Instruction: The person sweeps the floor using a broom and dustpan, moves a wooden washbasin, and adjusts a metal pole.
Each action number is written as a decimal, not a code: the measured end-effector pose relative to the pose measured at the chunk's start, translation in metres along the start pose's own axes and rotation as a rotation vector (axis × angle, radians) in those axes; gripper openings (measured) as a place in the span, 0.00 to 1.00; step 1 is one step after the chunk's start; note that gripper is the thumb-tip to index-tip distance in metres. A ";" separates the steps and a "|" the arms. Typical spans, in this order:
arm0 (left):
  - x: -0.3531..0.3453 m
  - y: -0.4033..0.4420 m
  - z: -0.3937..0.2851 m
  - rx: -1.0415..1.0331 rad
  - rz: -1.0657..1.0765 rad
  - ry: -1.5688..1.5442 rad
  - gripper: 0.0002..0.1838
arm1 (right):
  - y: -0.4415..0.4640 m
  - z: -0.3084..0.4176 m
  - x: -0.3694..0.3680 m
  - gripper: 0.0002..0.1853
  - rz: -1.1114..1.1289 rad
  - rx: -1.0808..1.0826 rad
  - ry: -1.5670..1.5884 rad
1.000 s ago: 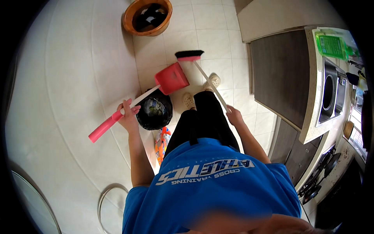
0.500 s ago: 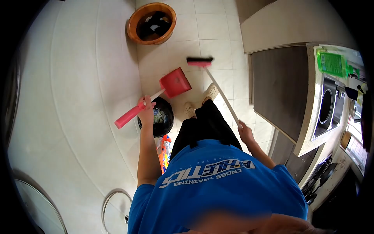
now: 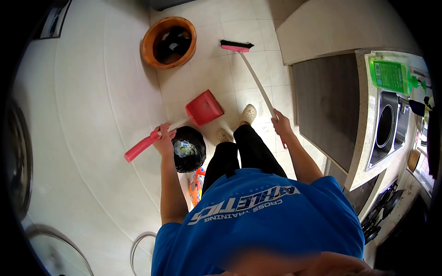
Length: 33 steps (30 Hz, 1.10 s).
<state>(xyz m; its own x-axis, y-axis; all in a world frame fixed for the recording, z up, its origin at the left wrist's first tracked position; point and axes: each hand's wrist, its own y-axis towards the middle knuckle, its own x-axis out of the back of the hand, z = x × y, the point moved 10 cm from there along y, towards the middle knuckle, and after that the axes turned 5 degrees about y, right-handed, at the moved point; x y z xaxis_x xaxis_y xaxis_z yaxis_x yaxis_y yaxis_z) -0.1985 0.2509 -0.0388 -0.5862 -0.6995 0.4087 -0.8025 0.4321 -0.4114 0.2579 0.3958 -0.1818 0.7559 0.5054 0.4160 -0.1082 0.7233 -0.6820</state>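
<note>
On the left, my left hand (image 3: 164,139) is closed around the handle of a red dustpan (image 3: 204,107), whose pan is beside the black-lined trash bin (image 3: 189,158). Some light-coloured waste shows inside the bin. My right hand (image 3: 282,125) grips the pale stick of a broom (image 3: 235,46) near its pink end. The broom's pink head with black bristles lies farther forward over the tiles, apart from the dustpan.
An orange-brown tub (image 3: 146,44) with dark cloth in it stands on the floor at the upper left. Along the right runs a counter (image 3: 361,117) with a sink (image 3: 386,126) and a green bottle (image 3: 390,75). A colourful bag (image 3: 196,187) is behind the bin.
The broom head has moved forward, away from my feet and the dustpan, and my right hand is higher in view. My left hand still holds the dustpan handle.
</note>
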 end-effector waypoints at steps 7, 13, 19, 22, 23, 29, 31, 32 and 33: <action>-0.049 -0.001 -0.025 -0.047 0.055 0.027 0.17 | -0.120 -0.092 0.053 0.23 -0.015 0.075 -0.195; -0.109 -0.006 -0.022 -0.062 0.142 0.076 0.16 | -0.042 -0.078 0.058 0.22 -0.009 -0.001 -0.304; -0.110 -0.002 -0.029 0.029 0.125 0.028 0.13 | 0.037 0.022 0.071 0.22 -0.045 -0.043 0.057; -0.107 -0.001 -0.025 0.037 0.113 0.030 0.14 | 0.013 -0.012 0.086 0.22 -0.090 0.034 -0.027; -0.108 -0.002 -0.026 0.035 0.119 0.023 0.14 | -0.006 -0.027 0.094 0.22 -0.079 0.007 -0.069; -0.103 -0.010 -0.020 -0.001 0.057 0.037 0.15 | -0.049 -0.168 0.113 0.21 -0.087 -0.111 -0.092; -0.099 -0.012 -0.018 -0.021 0.051 0.084 0.15 | -0.018 -0.155 0.120 0.21 -0.112 -0.077 -0.223; -0.098 -0.014 -0.020 -0.025 0.047 0.086 0.15 | 0.006 -0.140 0.124 0.21 -0.138 -0.043 -0.358; -0.096 -0.015 -0.022 -0.025 0.045 0.078 0.15 | 0.021 -0.137 0.120 0.21 -0.095 -0.279 0.050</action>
<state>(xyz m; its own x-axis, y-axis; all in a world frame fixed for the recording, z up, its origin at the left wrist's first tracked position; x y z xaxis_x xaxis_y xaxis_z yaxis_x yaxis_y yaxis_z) -0.1322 0.3242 -0.0543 -0.6277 -0.6332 0.4529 -0.7772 0.4768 -0.4106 0.4346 0.4072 -0.2282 0.7859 0.4125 0.4607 0.1413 0.6055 -0.7832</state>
